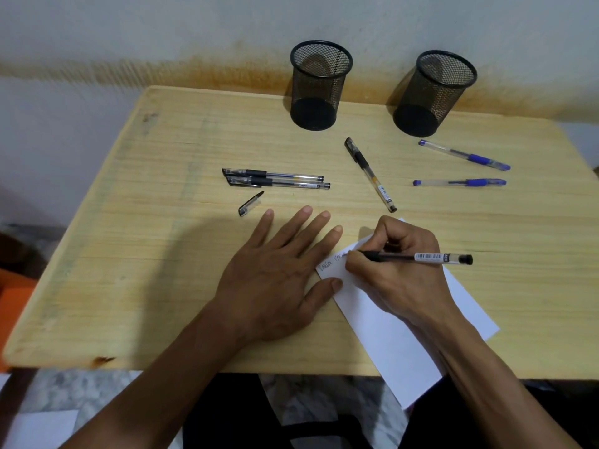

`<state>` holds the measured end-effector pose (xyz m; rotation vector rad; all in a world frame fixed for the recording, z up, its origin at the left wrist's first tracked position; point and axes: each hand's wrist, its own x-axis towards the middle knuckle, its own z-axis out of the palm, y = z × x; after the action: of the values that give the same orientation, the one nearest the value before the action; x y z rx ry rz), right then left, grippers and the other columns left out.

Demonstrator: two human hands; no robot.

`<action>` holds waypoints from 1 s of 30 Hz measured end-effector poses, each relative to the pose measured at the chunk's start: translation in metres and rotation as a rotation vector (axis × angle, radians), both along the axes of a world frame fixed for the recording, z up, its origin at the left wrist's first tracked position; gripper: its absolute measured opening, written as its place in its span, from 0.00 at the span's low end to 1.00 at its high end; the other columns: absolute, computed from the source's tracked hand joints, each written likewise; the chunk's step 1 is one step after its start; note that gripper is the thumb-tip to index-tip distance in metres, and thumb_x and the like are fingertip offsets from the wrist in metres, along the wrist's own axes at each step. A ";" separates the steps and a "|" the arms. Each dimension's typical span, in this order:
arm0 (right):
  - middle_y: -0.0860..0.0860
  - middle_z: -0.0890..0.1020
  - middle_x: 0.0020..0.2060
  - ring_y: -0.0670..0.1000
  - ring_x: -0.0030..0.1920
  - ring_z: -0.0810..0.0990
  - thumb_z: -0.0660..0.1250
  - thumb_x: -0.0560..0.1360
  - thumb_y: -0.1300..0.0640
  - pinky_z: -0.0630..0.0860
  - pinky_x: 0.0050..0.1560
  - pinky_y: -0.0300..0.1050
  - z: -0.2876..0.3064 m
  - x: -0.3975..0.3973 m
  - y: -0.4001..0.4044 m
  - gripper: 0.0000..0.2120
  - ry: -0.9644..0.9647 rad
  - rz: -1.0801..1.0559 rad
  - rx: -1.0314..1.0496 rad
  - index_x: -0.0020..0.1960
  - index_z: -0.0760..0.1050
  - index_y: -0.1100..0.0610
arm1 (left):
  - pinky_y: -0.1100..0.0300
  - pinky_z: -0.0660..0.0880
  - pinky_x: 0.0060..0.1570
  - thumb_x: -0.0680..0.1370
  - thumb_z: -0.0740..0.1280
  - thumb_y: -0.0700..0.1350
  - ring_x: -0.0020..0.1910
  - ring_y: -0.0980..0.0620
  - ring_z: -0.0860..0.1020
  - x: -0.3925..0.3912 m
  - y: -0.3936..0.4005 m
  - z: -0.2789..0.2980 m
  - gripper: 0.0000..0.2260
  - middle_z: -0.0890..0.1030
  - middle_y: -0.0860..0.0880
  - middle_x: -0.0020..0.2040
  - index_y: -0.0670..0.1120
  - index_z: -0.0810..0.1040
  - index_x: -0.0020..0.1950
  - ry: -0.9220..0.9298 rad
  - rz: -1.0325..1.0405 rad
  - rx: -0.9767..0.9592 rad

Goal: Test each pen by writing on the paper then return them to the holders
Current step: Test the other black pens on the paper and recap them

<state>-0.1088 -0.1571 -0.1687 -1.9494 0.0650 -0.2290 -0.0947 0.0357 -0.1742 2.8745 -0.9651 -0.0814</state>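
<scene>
My right hand (398, 270) grips an uncapped black pen (431, 257) with its tip on the white paper (389, 338), beside a few handwritten words near the sheet's top left corner. Flat on the table, my left hand (275, 270) has its fingers spread and its thumb pressing the paper's left edge. The loose pen cap (250, 204) lies just beyond my left fingers. Two capped black pens (275, 178) lie side by side, a third black pen (370, 174) lies diagonally, and two blue pens (463, 155) (459, 182) lie to the right. Two black mesh holders (319, 85) (432, 92) stand at the back.
The light wooden table (146, 238) stands against a stained white wall. The paper's near corner hangs over the table's front edge. An orange object (13, 306) sits left of the table, and white paper (39, 429) lies on the marble floor below.
</scene>
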 end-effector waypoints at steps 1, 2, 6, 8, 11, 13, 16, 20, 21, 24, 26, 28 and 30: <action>0.56 0.77 0.26 0.55 0.25 0.71 0.74 0.65 0.67 0.67 0.26 0.47 0.000 0.000 0.000 0.11 0.001 0.004 -0.012 0.31 0.72 0.60 | 0.40 0.46 0.76 0.80 0.41 0.66 0.80 0.52 0.40 0.000 0.000 0.000 0.31 0.46 0.53 0.82 0.55 0.47 0.81 -0.001 0.001 0.001; 0.57 0.77 0.26 0.55 0.26 0.71 0.74 0.65 0.69 0.67 0.26 0.47 0.000 0.000 -0.001 0.12 0.001 0.007 -0.023 0.31 0.72 0.60 | 0.40 0.46 0.76 0.80 0.40 0.66 0.80 0.52 0.39 0.000 0.000 0.000 0.31 0.46 0.53 0.82 0.55 0.46 0.81 -0.002 0.002 0.003; 0.56 0.76 0.25 0.57 0.26 0.71 0.73 0.64 0.66 0.67 0.25 0.50 -0.001 -0.001 0.000 0.10 -0.022 0.010 -0.057 0.31 0.71 0.61 | 0.40 0.46 0.76 0.80 0.41 0.66 0.80 0.52 0.40 0.000 0.000 0.000 0.31 0.46 0.53 0.82 0.55 0.47 0.81 -0.003 0.003 -0.006; 0.55 0.77 0.25 0.58 0.27 0.72 0.74 0.65 0.67 0.68 0.26 0.49 0.000 -0.001 0.000 0.11 -0.024 -0.005 -0.073 0.31 0.72 0.62 | 0.40 0.46 0.76 0.80 0.41 0.66 0.80 0.53 0.40 0.000 0.000 0.000 0.31 0.46 0.53 0.82 0.56 0.47 0.81 -0.004 0.003 -0.005; 0.54 0.77 0.25 0.54 0.26 0.72 0.74 0.64 0.66 0.68 0.27 0.46 0.000 0.000 0.000 0.11 -0.037 -0.017 -0.077 0.30 0.71 0.61 | 0.40 0.46 0.76 0.80 0.41 0.66 0.80 0.53 0.39 0.000 0.000 0.000 0.31 0.45 0.53 0.82 0.56 0.46 0.81 -0.007 0.000 0.001; 0.55 0.77 0.25 0.57 0.27 0.73 0.72 0.63 0.62 0.69 0.28 0.48 0.001 0.000 0.000 0.10 -0.045 -0.023 -0.087 0.30 0.72 0.61 | 0.40 0.46 0.76 0.80 0.42 0.66 0.80 0.52 0.40 0.000 -0.001 0.000 0.31 0.46 0.53 0.82 0.55 0.47 0.81 -0.010 0.000 -0.003; 0.55 0.77 0.25 0.59 0.28 0.73 0.72 0.62 0.61 0.69 0.27 0.51 0.002 0.000 0.000 0.09 -0.041 -0.017 -0.102 0.30 0.71 0.60 | 0.40 0.46 0.76 0.80 0.42 0.66 0.80 0.52 0.40 0.000 -0.001 0.000 0.31 0.46 0.53 0.82 0.55 0.47 0.81 -0.007 0.001 -0.003; 0.56 0.78 0.26 0.60 0.29 0.75 0.72 0.63 0.61 0.73 0.28 0.55 0.003 0.000 -0.001 0.09 -0.051 -0.005 -0.108 0.31 0.73 0.63 | 0.40 0.46 0.76 0.80 0.41 0.66 0.80 0.53 0.39 -0.001 0.000 0.000 0.31 0.45 0.53 0.82 0.56 0.46 0.81 -0.004 -0.001 -0.004; 0.57 0.78 0.26 0.61 0.30 0.75 0.72 0.63 0.61 0.73 0.29 0.57 0.003 0.000 -0.001 0.10 -0.051 -0.005 -0.104 0.31 0.73 0.63 | 0.40 0.45 0.76 0.80 0.41 0.66 0.80 0.53 0.39 0.000 0.000 0.000 0.31 0.45 0.53 0.82 0.56 0.46 0.81 -0.005 -0.005 -0.001; 0.58 0.77 0.26 0.62 0.30 0.74 0.72 0.63 0.61 0.72 0.28 0.58 0.003 0.000 -0.002 0.09 -0.042 -0.004 -0.085 0.31 0.72 0.62 | 0.40 0.45 0.76 0.80 0.40 0.66 0.80 0.53 0.39 0.000 0.000 0.000 0.31 0.45 0.53 0.82 0.55 0.46 0.81 -0.003 -0.005 0.003; 0.56 0.77 0.25 0.61 0.29 0.74 0.71 0.63 0.61 0.72 0.29 0.56 0.001 0.000 -0.002 0.09 -0.042 -0.014 -0.088 0.30 0.71 0.61 | 0.40 0.46 0.76 0.80 0.41 0.66 0.80 0.53 0.39 0.000 0.000 0.000 0.31 0.45 0.53 0.82 0.55 0.46 0.81 -0.008 -0.001 0.008; 0.56 0.76 0.25 0.61 0.29 0.73 0.71 0.63 0.61 0.72 0.30 0.55 0.001 0.000 -0.002 0.10 -0.041 -0.019 -0.095 0.30 0.70 0.61 | 0.40 0.46 0.76 0.80 0.41 0.66 0.80 0.53 0.40 -0.001 0.000 -0.001 0.31 0.46 0.53 0.82 0.55 0.47 0.81 -0.012 0.001 0.006; 0.59 0.77 0.26 0.63 0.29 0.73 0.72 0.63 0.64 0.71 0.30 0.53 0.001 0.000 -0.003 0.10 -0.030 -0.007 -0.056 0.31 0.71 0.63 | 0.40 0.46 0.76 0.80 0.42 0.66 0.80 0.53 0.40 -0.001 0.000 -0.002 0.31 0.46 0.54 0.82 0.55 0.47 0.81 -0.014 -0.002 -0.005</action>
<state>-0.1091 -0.1603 -0.1674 -2.0010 0.0457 -0.2673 -0.0956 0.0354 -0.1758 2.8730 -0.9698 -0.0583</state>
